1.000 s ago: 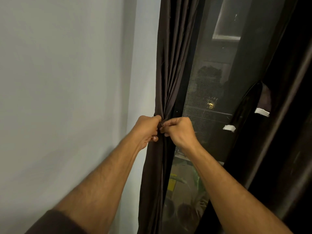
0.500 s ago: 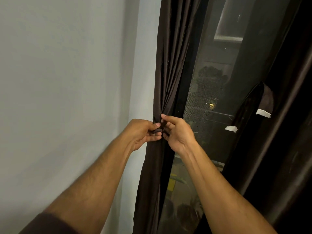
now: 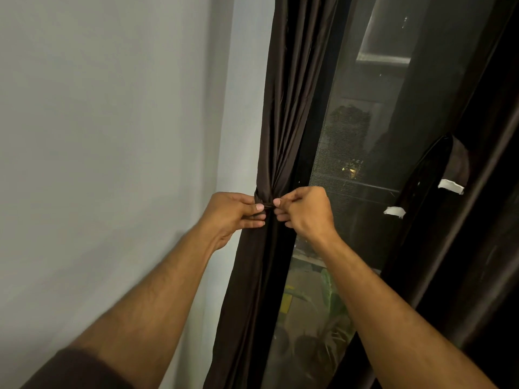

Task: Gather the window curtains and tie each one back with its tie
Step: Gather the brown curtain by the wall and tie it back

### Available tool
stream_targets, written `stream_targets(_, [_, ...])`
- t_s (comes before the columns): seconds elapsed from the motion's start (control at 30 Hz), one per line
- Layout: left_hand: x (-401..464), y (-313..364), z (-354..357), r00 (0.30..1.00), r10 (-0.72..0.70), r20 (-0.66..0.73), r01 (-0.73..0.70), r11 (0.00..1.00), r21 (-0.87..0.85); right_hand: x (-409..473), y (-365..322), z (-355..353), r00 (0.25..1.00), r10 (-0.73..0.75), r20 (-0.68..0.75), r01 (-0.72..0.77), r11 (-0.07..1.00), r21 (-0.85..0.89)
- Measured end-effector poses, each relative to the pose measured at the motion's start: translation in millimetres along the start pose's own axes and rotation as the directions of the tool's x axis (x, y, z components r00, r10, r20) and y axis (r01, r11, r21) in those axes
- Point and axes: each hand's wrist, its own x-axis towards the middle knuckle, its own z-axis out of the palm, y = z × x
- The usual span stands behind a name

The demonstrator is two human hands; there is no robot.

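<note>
Left curtain [image 3: 283, 113], gathered beside the wall [image 3: 112, 136]: the left hand [image 3: 234, 213] and right hand [image 3: 304, 210] are pinching the tie [image 3: 269, 205] ends from opposite sides — fingers curled — apparently cinching it while the bunched folds are being kept narrow.
</note>
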Motion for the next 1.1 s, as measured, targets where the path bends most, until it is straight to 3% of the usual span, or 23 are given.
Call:
stream_targets(0.13, [5.5, 6.2, -12.7, 1.000, 0.018, -0.007, -0.017, 0.993, 0.119, 7.5, 4.4, -5.0, 0.996, -0.016, -0.092, 0.014, 1.000, -0.022])
stream_targets(0.3, [9.7, 12.4, -21.3, 0.997, 0.026, -0.071, -0.015, 0.989, 0.147, 14.5, 6.4, -8.8, 0.990, 0.018, -0.142, -0.012, 0.999, 0.043])
stream_targets(0.47, [9.5, 8.0, -22.0, 0.992, 0.062, -0.112, -0.037, 0.976, 0.214, 16.4, 9.2, -6.9, 0.993, 0.001, -0.117, 0.004, 0.999, 0.043])
stream_targets(0.57, [12.7, 7.1, -17.9, 0.980, 0.182, -0.080, -0.146, 0.931, 0.336, 18.0, 9.0, -9.5, 0.995, -0.046, -0.090, 0.050, 0.998, 0.042])
stream_targets(0.67, [15.4, 10.8, -1.1, 0.923, 0.378, -0.077, -0.316, 0.855, 0.411, 18.4, 1.9, -10.7, 0.991, -0.097, -0.087, 0.099, 0.995, 0.019])
stream_targets(0.8, [4.1, 3.5, 40.0, 0.848, 0.531, 0.002, -0.489, 0.780, 0.391, 6.6, -0.2, -31.6, 0.980, -0.152, -0.130, 0.152, 0.988, -0.009])
stream_targets(1.0, [-23.3, -50.6, 134.0, 0.876, 0.440, 0.196, -0.472, 0.865, 0.171, -31.3, 27.9, -115.0, 0.951, -0.199, -0.235, 0.170, 0.975, -0.140])
stream_targets(1.1, [-26.2, -60.0, 184.7, 0.849, 0.439, 0.295, -0.487, 0.866, 0.113, -49.6, 38.1, -157.3, 0.918, -0.223, -0.329, 0.169, 0.968, -0.187])
